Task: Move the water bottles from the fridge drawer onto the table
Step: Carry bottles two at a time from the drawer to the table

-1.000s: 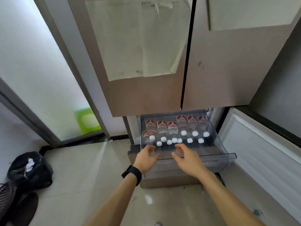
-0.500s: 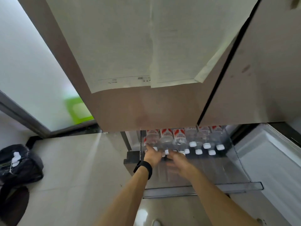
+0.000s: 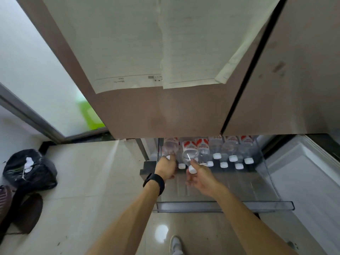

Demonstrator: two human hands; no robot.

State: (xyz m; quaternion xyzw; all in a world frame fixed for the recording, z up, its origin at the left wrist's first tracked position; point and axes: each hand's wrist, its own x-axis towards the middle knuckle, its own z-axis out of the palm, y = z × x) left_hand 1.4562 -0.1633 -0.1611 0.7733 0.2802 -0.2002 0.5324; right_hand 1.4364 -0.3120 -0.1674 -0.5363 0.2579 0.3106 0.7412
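A clear fridge drawer (image 3: 224, 206) is pulled out low under the fridge doors. Several water bottles (image 3: 231, 151) with red-and-white labels and white caps lie in its back half. My left hand (image 3: 165, 167), with a black watch on the wrist, grips the neck of the leftmost bottle (image 3: 170, 148). My right hand (image 3: 199, 176) holds the neck of a second bottle (image 3: 189, 153), which is lifted slightly, cap toward me. The bottles' far ends are hidden under the fridge door.
The brown fridge doors (image 3: 165, 115) with taped papers hang close overhead. An open white door panel (image 3: 301, 181) is on the right. Black bags (image 3: 29, 170) lie on the tiled floor at left. A glass door (image 3: 36, 80) stands behind them.
My head has moved closer and lower toward the drawer. Both hands went from hovering open over the drawer to closing on the necks of two bottles; the right bottle has risen a little.
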